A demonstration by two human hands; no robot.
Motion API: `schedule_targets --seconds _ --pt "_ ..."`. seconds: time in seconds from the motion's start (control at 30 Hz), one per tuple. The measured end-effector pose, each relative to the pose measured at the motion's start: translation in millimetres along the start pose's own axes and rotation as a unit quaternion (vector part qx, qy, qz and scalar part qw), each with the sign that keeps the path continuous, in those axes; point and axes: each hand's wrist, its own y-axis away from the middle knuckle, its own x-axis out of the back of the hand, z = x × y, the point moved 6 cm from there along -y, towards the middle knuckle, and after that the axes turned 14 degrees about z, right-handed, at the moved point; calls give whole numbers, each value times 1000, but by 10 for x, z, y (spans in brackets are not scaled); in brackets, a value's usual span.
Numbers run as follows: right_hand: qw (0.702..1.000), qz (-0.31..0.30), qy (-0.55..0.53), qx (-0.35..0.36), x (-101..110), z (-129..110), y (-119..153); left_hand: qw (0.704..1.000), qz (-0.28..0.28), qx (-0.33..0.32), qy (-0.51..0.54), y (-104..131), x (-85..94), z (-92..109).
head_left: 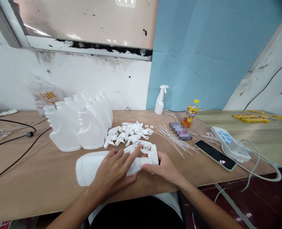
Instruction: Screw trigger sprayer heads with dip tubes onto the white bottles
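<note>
White spray bottle (90, 168) is clamped by the left hand (115, 165), its spray head (153, 155) gripped in the right hand (164, 165); beyond the bottle, leftward, a bag (45, 90) reads “道”.

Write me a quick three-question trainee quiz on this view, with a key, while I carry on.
1. Which lies right beside the power strip?
A: the white washers
B: the smartphone
C: the open white bottles
2. True or false: in the picture, the yellow-capped drink bottle stands to the right of the upright spray bottle.
3. Which hand grips the body of the held white bottle, and which is at its trigger head?

Key:
1: B.
2: True.
3: Left hand, body; right hand, trigger head.
</note>
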Motion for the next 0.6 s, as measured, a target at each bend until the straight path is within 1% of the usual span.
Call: schedule_targets --seconds 0.17,0.27,0.47,0.6 --pt "998 40 -43 -8 -59 31 7 999 -11 6 31 -4 -24 -12" --pt "996 58 -61 -13 -70 52 -1 999 -18 13 24 -10 -37 -14" --pt "998 29 -47 -11 -93 138 -20 997 -59 41 2 -24 -66 -37" --pt "998 12 -54 -37 -133 216 -14 998 -54 32 16 -3 -79 -48"
